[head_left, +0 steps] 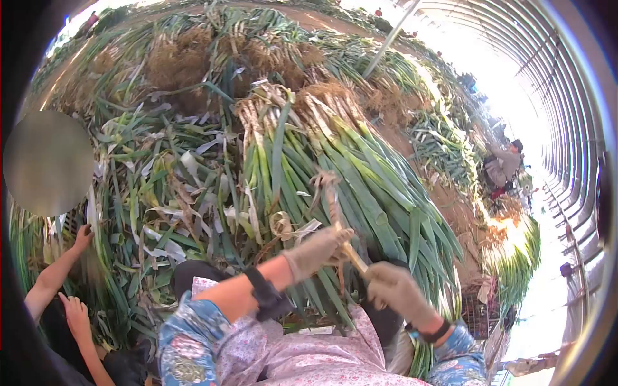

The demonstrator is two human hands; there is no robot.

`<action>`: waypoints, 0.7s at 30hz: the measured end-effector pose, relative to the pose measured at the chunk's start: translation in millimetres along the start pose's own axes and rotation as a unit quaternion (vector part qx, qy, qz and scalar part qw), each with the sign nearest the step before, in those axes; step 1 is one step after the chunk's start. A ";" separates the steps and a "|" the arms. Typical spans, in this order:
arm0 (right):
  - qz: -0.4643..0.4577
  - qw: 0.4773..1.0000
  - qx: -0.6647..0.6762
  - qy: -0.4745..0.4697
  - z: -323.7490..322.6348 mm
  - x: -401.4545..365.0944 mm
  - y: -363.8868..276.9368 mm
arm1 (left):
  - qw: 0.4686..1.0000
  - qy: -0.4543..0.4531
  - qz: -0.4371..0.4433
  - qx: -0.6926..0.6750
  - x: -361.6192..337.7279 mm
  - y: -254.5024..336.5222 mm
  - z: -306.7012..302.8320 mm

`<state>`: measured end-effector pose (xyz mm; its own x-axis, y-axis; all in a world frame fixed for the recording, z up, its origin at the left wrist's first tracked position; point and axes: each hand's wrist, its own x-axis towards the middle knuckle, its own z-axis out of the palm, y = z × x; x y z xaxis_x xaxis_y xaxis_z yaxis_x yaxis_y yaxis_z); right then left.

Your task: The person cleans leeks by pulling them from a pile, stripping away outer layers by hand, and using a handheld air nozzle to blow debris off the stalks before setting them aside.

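Observation:
A single leek (332, 204) with a pale stalk and brown roots at its upper end slants across the middle of the view. My left hand (320, 249), in a light work glove, is closed round the stalk. Lower on the same leek, my gloved right hand (394, 291) is closed at its near end. Just beyond my hands lies a large bundle of green leeks (367, 174), roots pointing away from me. Beside it on the left is a smaller bunch (261, 138).
Loose leaves (148, 193) cover the ground at the left. Another person's bare hands (80, 238) and forearms show at the left edge. A person (505, 164) sits farther off at the right. A dark crate (479, 301) stands at the lower right, near more leeks (515, 257).

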<state>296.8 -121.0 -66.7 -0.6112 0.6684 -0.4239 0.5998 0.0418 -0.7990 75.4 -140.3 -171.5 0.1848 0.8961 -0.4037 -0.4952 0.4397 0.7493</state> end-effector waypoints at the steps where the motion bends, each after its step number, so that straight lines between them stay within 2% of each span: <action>1: -0.035 0.999 -0.027 -0.015 12.1 -14.8 13.8 | 0.990 0.066 -0.050 -0.110 -4.5 -3.6 24.8; 3: -0.044 0.996 -0.052 -0.055 24.9 -39.2 34.0 | 0.990 0.061 -0.002 -0.130 1.7 -40.4 33.4; 4: -0.022 0.992 -0.058 -0.106 22.2 -45.2 46.6 | 0.988 0.036 -0.002 -0.149 0.5 -57.8 37.8; 7: -0.084 0.995 0.029 -0.049 6.0 -36.0 85.5 | 0.984 -0.033 -0.011 -0.177 -18.4 -91.4 57.8; 8: -0.016 0.990 0.140 -0.027 -5.1 -25.7 98.2 | 0.985 -0.055 -0.016 -0.165 -27.9 -95.8 71.7; 9: -0.001 0.970 0.244 -0.012 -11.8 -13.1 117.0 | 0.985 -0.077 -0.019 -0.153 -33.5 -99.9 84.2; 11: -0.063 0.905 0.420 -0.031 -12.7 8.7 131.8 | 0.988 -0.117 -0.023 -0.103 -38.1 -104.7 103.8; 14: -0.110 0.841 0.524 -0.080 -11.9 9.4 127.9 | 0.984 -0.158 -0.047 -0.075 -44.5 -106.2 126.2; 18: -0.091 0.927 0.351 -0.094 -40.9 -20.1 125.4 | 0.970 -0.241 -0.007 0.025 -43.1 -121.7 134.4; 20: -0.075 0.929 0.349 -0.092 -55.8 -19.9 134.5 | 0.961 -0.272 -0.014 0.049 -35.6 -122.0 133.2; 21: -0.063 0.931 0.348 -0.092 -55.4 -24.9 119.0 | 0.956 -0.288 -0.018 0.058 -34.7 -124.8 135.6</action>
<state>412.0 -91.4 -127.6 -0.7705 0.5502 -0.3218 0.0757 -0.4224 -0.9032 245.9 -218.0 -179.8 0.6527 0.7510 -0.0998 -0.3890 0.4452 0.8065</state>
